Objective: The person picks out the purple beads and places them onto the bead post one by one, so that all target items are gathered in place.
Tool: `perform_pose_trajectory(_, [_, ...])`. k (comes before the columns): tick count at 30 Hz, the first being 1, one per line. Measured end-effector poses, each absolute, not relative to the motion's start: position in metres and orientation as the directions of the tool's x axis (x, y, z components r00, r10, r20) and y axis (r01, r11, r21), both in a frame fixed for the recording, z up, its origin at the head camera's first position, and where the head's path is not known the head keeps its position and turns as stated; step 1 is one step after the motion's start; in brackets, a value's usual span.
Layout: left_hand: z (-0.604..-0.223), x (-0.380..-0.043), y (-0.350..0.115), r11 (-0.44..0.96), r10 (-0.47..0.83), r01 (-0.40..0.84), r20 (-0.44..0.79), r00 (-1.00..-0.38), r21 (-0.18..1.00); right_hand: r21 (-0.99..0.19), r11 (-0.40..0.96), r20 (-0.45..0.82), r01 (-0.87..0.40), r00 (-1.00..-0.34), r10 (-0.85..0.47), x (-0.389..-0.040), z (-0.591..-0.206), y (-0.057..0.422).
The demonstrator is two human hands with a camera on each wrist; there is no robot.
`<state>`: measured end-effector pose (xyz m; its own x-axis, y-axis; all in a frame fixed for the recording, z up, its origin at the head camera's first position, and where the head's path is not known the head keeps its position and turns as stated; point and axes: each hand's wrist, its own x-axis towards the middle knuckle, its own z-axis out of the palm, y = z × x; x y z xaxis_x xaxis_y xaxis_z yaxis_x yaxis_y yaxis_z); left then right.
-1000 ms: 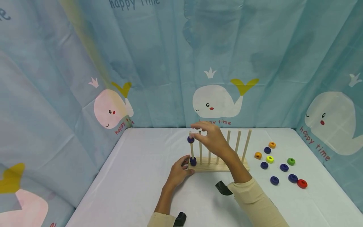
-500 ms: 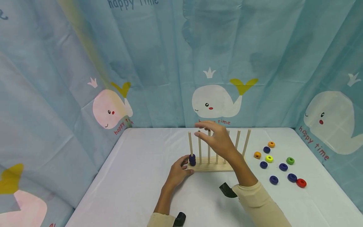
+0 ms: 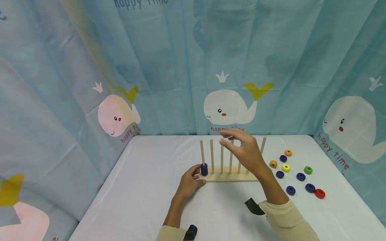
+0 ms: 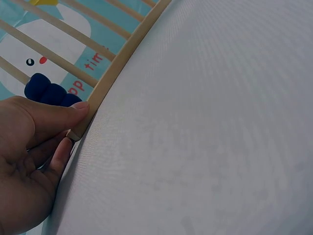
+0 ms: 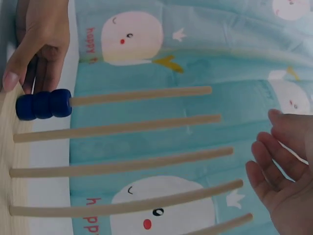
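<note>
A wooden peg rack (image 3: 229, 178) with a row of upright pegs stands on the white table. Three dark blue beads (image 5: 44, 104) are stacked at the bottom of its leftmost peg. My left hand (image 3: 188, 183) grips the rack's left end; in the left wrist view the thumb lies on the base (image 4: 113, 68) beside the beads. Above the middle pegs hovers my right hand (image 3: 246, 152), fingers gently curved and thumb apart, holding nothing. In the right wrist view that hand (image 5: 288, 171) is beyond the peg tips, and the other pegs in sight carry no beads.
To the right of the rack lie loose beads: several blue ones (image 3: 301, 176), two orange (image 3: 288, 153), one yellow-green (image 3: 285, 168), one green (image 3: 308, 170) and one red (image 3: 320, 193). A blue whale-print curtain (image 3: 169, 83) borders the table (image 3: 144, 187) behind and at the sides.
A blue bead near the top of the leftmost peg has dropped onto the stack below. My right hand has let it go and moved right. The left hand stays at the rack's end.
</note>
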<state>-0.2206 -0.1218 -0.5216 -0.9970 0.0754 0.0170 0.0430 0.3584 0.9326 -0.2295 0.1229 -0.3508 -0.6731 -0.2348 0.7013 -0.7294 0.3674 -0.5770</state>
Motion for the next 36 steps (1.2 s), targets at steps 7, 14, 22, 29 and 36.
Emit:
perform_pose_trajectory(7, [-0.523, -0.221, -0.123, 0.354, 0.095, 0.074, 0.043, -0.995, 0.932, -0.613, 0.386, 0.678, -0.689, -0.71, -0.189, -0.224, -0.357, 0.142])
perform_pose_trajectory(14, [-0.524, -0.221, -0.123, 0.354, 0.095, 0.068, 0.037, -0.995, 0.933, -0.633, 0.4, 0.669, -0.662, -0.729, -0.147, -0.218, -0.362, 0.158])
perform_pose_trajectory(22, [-0.523, -0.22, -0.123, 0.358, 0.092, 0.064, 0.033, -0.995, 0.931, -0.653, 0.399, 0.667, -0.644, -0.738, -0.1, -0.215, -0.368, 0.174])
perform_pose_trajectory(29, [-0.522, -0.22, -0.123, 0.356, 0.088, 0.068, 0.039, -0.995, 0.932, -0.68, 0.401, 0.652, -0.614, -0.757, -0.053, -0.215, -0.373, 0.187])
perform_pose_trajectory(36, [-0.522, -0.221, -0.122, 0.352, 0.082, 0.055, 0.028, -0.996, 0.934, -0.692, 0.395, 0.651, -0.604, -0.759, -0.021, -0.214, -0.38, 0.202])
